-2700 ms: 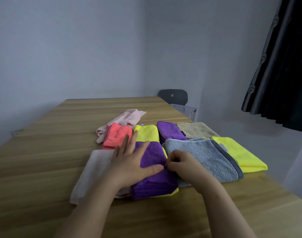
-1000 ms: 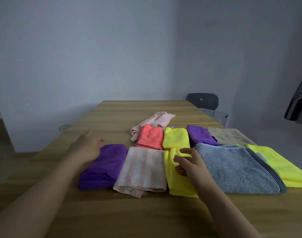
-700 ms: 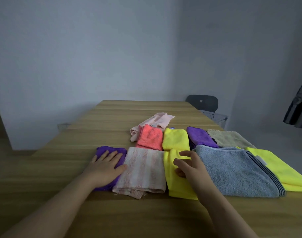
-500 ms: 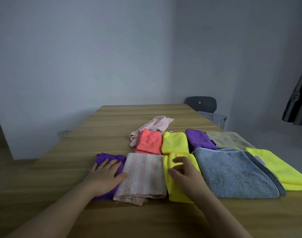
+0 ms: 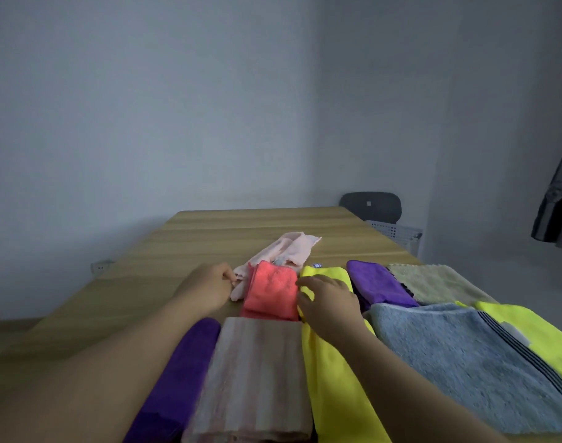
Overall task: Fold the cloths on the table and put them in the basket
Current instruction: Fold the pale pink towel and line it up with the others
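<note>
Near edge, left to right: a folded purple cloth [image 5: 177, 372], a folded striped pink cloth [image 5: 257, 378], a long yellow cloth [image 5: 334, 394] and a grey-blue towel [image 5: 465, 362] lie side by side on the wooden table [image 5: 241, 222], the towel overlapping a lime cloth [image 5: 535, 334]. Beyond them, the left hand [image 5: 206, 287] has curled fingers at the near end of a pale pink cloth [image 5: 289, 251]; whether it pinches that end cannot be told from this angle. The right hand [image 5: 330, 302] rests on the yellow cloth with loosely bent fingers, thumb tip against the right edge of a folded coral cloth [image 5: 271, 290] lying between the hands. To the right lie a second purple cloth [image 5: 378, 286] and a beige cloth [image 5: 433, 282]. Past the table's far right corner stands the white perforated basket [image 5: 397, 231], just beside a dark chair [image 5: 370, 206].
</note>
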`<state>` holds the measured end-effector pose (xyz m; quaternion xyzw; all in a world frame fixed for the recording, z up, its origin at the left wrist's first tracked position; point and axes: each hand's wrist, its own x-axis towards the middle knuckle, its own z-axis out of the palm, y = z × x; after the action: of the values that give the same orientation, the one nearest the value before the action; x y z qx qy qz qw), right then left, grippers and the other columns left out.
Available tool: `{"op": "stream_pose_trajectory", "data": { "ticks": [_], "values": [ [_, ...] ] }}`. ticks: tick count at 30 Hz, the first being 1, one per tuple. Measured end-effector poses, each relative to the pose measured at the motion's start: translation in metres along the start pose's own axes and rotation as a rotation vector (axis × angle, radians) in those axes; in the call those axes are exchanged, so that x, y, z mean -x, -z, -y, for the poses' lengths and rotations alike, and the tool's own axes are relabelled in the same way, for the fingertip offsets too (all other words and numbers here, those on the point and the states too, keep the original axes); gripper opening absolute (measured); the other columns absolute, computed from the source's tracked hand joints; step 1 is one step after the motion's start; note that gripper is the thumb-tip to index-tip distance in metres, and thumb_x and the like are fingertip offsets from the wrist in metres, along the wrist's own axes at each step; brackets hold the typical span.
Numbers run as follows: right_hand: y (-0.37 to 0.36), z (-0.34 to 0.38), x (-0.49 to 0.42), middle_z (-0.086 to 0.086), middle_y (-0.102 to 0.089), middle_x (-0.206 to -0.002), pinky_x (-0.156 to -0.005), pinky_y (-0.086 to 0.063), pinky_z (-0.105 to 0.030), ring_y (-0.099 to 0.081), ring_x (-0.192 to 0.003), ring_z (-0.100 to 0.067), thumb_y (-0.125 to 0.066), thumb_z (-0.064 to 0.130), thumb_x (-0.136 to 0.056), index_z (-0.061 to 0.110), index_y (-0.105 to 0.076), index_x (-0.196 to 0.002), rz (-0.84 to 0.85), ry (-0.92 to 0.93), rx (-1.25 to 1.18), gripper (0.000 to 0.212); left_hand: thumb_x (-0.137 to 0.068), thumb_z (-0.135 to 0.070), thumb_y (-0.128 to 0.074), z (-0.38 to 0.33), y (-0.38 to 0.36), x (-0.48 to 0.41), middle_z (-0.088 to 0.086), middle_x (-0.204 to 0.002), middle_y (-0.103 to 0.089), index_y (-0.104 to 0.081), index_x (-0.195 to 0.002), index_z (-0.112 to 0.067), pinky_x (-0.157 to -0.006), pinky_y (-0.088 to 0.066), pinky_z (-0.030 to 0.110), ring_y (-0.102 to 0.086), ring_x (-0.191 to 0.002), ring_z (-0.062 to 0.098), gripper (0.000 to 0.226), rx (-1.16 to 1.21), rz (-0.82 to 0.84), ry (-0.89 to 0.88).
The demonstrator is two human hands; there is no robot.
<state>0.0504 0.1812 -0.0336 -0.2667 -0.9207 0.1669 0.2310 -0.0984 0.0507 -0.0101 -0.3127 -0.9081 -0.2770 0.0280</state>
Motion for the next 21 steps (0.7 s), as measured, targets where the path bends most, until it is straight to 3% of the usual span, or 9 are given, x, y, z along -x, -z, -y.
{"op": "stream_pose_trajectory", "data": {
  "ticks": [2, 4, 6, 8, 11, 14, 17, 19, 21],
  "values": [
    [-0.013, -0.005, -0.023, 0.002, -0.02, -0.156, -0.113, -0.013, -0.047, -0.011, -0.144, -0.029, -0.033, 0.045, -0.097, 0.042, -0.037, -0.138, 0.153, 0.044, 0.221, 0.041, -0.091, -0.007, -0.045, 0.003, -0.014, -0.019, 0.009, -0.113, -0.063, -0.065, -0.103, -0.013, -0.073, -0.037, 0.024, -0.056, -0.101, 0.024, 0.024, 0.08, -0.016, 0.031],
    [-0.025, -0.011, -0.042, 0.007, -0.004, -0.159, -0.111, 0.001, -0.06, 0.004, -0.145, -0.031, -0.028, 0.057, -0.095, 0.05, -0.026, -0.14, 0.318, 0.063, 0.309, 0.045, -0.089, -0.005, -0.049, 0.007, -0.027, -0.04, 0.01, -0.115, -0.062, -0.065, -0.104, -0.014, -0.072, -0.037, 0.024, -0.056, -0.098, 0.023, 0.023, 0.121, -0.03, 0.014],
    [-0.036, -0.017, -0.052, 0.01, -0.008, -0.158, -0.107, 0.004, -0.065, 0.001, -0.145, -0.03, -0.022, 0.063, -0.093, 0.054, -0.021, -0.14, 0.413, 0.039, 0.31, 0.048, -0.087, -0.009, -0.056, 0.016, -0.04, -0.064, 0.012, -0.121, -0.059, -0.063, -0.111, -0.012, -0.074, -0.037, 0.021, -0.056, -0.106, 0.024, 0.026, 0.11, -0.038, -0.034],
    [-0.044, -0.021, -0.055, 0.011, -0.015, -0.156, -0.106, 0.003, -0.066, -0.003, -0.145, -0.028, -0.02, 0.065, -0.092, 0.054, -0.022, -0.139, 0.405, 0.022, 0.286, 0.048, -0.086, -0.015, -0.059, 0.026, -0.051, -0.085, 0.012, -0.134, -0.049, -0.053, -0.128, -0.012, -0.089, -0.038, 0.022, -0.049, -0.121, 0.026, 0.043, 0.036, -0.003, -0.069],
    [-0.051, -0.023, -0.055, 0.013, -0.022, -0.154, -0.106, 0.0, -0.066, -0.007, -0.145, -0.027, -0.023, 0.063, -0.092, 0.053, -0.026, -0.138, 0.358, 0.043, 0.303, 0.047, -0.089, -0.002, -0.05, 0.035, -0.069, -0.106, 0.009, -0.138, -0.042, -0.036, -0.142, -0.016, -0.096, -0.038, 0.024, -0.045, -0.123, 0.025, 0.057, 0.125, 0.141, -0.077],
    [-0.054, -0.027, -0.056, 0.013, -0.023, -0.153, -0.106, -0.002, -0.066, -0.008, -0.144, -0.026, -0.024, 0.063, -0.092, 0.052, -0.027, -0.137, 0.342, 0.038, 0.309, 0.047, -0.089, 0.007, -0.043, 0.036, -0.084, -0.119, 0.008, -0.115, -0.059, -0.052, -0.13, -0.011, -0.076, -0.043, 0.023, -0.054, -0.101, 0.022, 0.046, 0.289, 0.211, -0.024],
    [-0.055, -0.03, -0.057, 0.013, -0.022, -0.153, -0.106, -0.002, -0.066, -0.008, -0.144, -0.027, -0.024, 0.063, -0.092, 0.052, -0.026, -0.137, 0.336, 0.029, 0.308, 0.047, -0.091, -0.011, -0.051, 0.034, -0.089, -0.128, 0.017, -0.103, -0.066, -0.067, -0.092, -0.007, -0.063, -0.035, 0.025, -0.058, -0.09, 0.027, 0.017, 0.047, 0.02, 0.08],
    [-0.056, -0.032, -0.058, 0.013, -0.023, -0.153, -0.106, -0.002, -0.065, -0.008, -0.144, -0.026, -0.024, 0.063, -0.091, 0.052, -0.027, -0.137, 0.326, 0.023, 0.3, 0.047, -0.089, -0.013, -0.053, 0.033, -0.088, -0.129, 0.022, -0.103, -0.066, -0.068, -0.092, -0.001, -0.066, -0.036, 0.028, -0.06, -0.095, 0.033, 0.019, 0.003, -0.074, 0.173],
    [-0.056, -0.035, -0.056, 0.014, -0.023, -0.153, -0.107, -0.003, -0.065, -0.009, -0.144, -0.026, -0.024, 0.064, -0.091, 0.052, -0.027, -0.137, 0.322, 0.022, 0.308, 0.047, -0.088, -0.011, -0.054, 0.031, -0.081, -0.128, 0.026, -0.105, -0.065, -0.068, -0.098, 0.002, -0.068, -0.037, 0.03, -0.06, -0.099, 0.037, 0.022, 0.147, -0.186, 0.253]
  ]
}}
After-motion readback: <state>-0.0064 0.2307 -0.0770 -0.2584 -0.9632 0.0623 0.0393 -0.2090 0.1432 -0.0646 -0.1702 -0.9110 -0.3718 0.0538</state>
